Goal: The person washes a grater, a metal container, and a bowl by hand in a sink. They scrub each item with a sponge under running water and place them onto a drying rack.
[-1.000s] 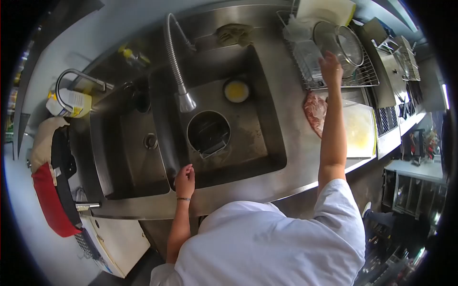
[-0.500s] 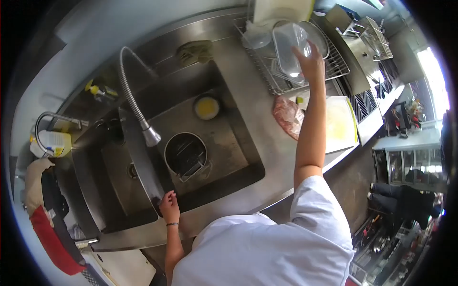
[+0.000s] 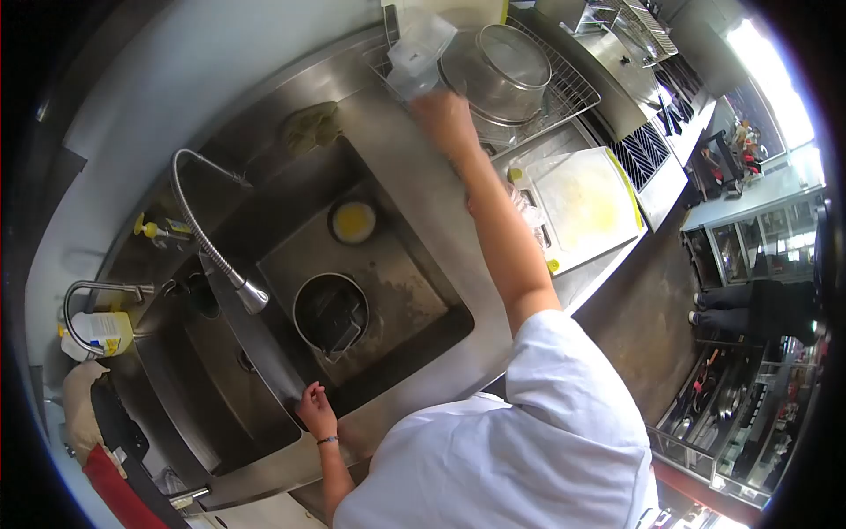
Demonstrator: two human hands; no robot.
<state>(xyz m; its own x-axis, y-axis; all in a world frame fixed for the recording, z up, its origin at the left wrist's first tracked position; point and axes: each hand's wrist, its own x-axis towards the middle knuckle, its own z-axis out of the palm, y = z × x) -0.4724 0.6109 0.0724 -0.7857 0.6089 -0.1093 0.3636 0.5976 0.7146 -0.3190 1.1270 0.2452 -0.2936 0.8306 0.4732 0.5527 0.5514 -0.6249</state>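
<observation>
My right hand (image 3: 442, 119) is blurred over the left end of the wire dish rack (image 3: 564, 110). Just beyond its fingers is a clear plastic container (image 3: 423, 42), tilted, with another clear piece below it; the smear hides whether I grip either. A large pot with a clear lid (image 3: 514, 55) on top lies in the rack, right of the hand. Under my right forearm, partly hidden, a packaged piece of meat (image 3: 531, 214) lies against the white cutting board (image 3: 583, 207). My left hand (image 3: 315, 410) rests on the sink's front rim, fingers loosely apart, holding nothing.
In the large sink basin (image 3: 414, 291) are a round pan with a dark item (image 3: 330, 313) and a small bowl with yellow contents (image 3: 352, 221). A spray faucet (image 3: 254, 298) hangs over the divider. Bottles stand along the wall. Another person (image 3: 767, 310) stands at the far right.
My right hand has moved left across the rack. The clear plastic container has shifted left too, uncovering the pot and lid. My left hand stays at the sink rim; the view has turned right.
</observation>
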